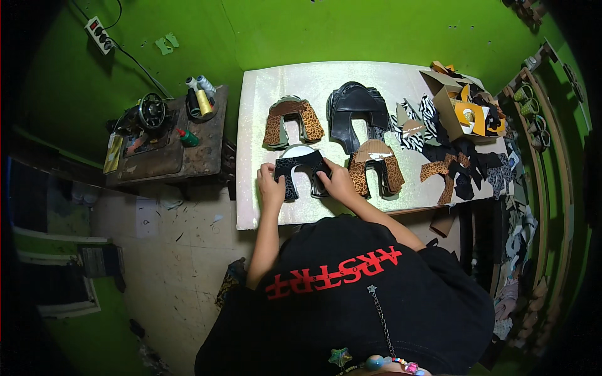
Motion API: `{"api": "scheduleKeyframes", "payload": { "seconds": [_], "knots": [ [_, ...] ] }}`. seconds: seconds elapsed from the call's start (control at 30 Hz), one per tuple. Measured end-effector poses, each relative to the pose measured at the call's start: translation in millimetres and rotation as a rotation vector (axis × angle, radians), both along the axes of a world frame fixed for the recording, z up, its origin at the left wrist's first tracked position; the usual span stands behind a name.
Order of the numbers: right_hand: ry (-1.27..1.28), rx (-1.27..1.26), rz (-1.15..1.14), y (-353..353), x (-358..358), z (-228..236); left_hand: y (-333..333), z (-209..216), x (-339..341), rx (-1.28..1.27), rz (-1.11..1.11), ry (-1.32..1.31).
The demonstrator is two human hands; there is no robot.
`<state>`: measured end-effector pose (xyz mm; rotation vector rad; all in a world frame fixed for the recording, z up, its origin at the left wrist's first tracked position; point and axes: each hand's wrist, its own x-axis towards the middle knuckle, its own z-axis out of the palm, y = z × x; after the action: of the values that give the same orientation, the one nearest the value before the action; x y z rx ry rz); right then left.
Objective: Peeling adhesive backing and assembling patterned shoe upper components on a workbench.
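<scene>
A black patterned, U-shaped shoe upper (288,164) lies at the near side of the white table, on a stack with a white curved edge showing behind it. My left hand (271,183) holds its left leg with bent fingers. On the other leg, my right hand (337,182) grips the edge, thumb toward the inside. Close to my right hand is a stack of brown-patterned uppers (393,172). Farther back sit a stack of orange-brown patterned uppers (311,120) and a taller stack of plain black uppers (359,113).
Zebra-print pieces (430,116) and dark and patterned scraps (461,169) cover the table's right side, below an open cardboard box (448,106) of cut pieces. A sewing machine (141,122), thread cones (204,101) and a green bottle (187,138) stand on a worn bench at left. Shelving lines the right wall.
</scene>
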<state>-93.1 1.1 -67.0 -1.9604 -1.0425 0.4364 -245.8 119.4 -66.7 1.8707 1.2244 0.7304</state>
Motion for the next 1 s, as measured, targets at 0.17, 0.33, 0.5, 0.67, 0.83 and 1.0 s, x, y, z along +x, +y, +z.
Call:
{"api": "scheduleKeyframes", "payload": {
  "seconds": [0.17, 0.33, 0.5, 0.67, 0.83, 1.0],
  "knots": [
    [-0.06, -0.034, 0.009, -3, -5, 3, -22, 11, 12, 0.43, -0.049, 0.186],
    [-0.026, -0.046, 0.013, -5, -7, 1, -41, 7, 24, 0.372, -0.325, 0.168],
    [0.049, -0.054, 0.031, -11, -6, 8, -44, 1, 26, 0.408, -0.414, 0.268],
    [0.035, -0.003, 0.018, -13, -5, 3, -49, 0, 29, 0.489, -0.44, 0.307],
    [0.031, -0.02, 0.032, -13, -1, -8, -48, -7, 29, 0.477, -0.472, 0.364],
    [0.007, -0.112, 0.076, -11, 0, -11, -47, -11, 28, 0.46, -0.515, 0.419]
  ]
}}
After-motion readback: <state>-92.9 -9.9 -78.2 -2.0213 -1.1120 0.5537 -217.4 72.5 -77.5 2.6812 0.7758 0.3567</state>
